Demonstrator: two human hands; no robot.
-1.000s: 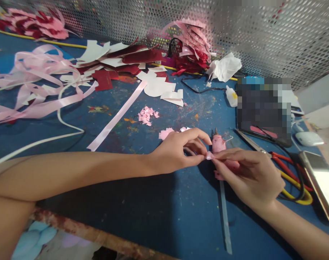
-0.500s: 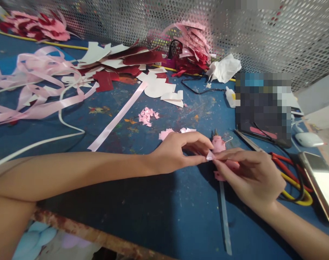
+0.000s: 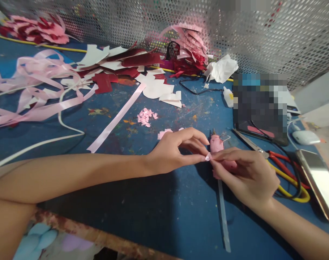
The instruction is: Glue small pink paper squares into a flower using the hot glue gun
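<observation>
Between my two hands is a small piece of pale pink ribbon [image 3: 208, 156]. My right hand [image 3: 243, 177] pinches its right side between thumb and forefinger. On its left side are the thumb and fingertips of my left hand [image 3: 178, 148], closed in on the piece. Just behind lies a pink glue gun [image 3: 216, 143], partly covered by my right hand, with a long glue stick [image 3: 223, 216] reaching toward the front. Past my left hand, some cut pink pieces [image 3: 164, 133] lie partly hidden. A pile of small pink scraps [image 3: 146, 117] sits farther back.
A ribbon strip [image 3: 117, 117] and tangled pink ribbon [image 3: 42, 83] lie left. White and dark red cut sheets [image 3: 121, 59] are heaped behind. Scissors [image 3: 262, 151], a phone [image 3: 320, 184], a white mouse [image 3: 306, 137] and a glue bottle [image 3: 228, 97] are at right. Metal mesh [image 3: 142, 21] stands behind.
The ribbon piece has been folded smaller between my fingertips. Both hands stay nearly in place, and the whole view has shifted slightly.
</observation>
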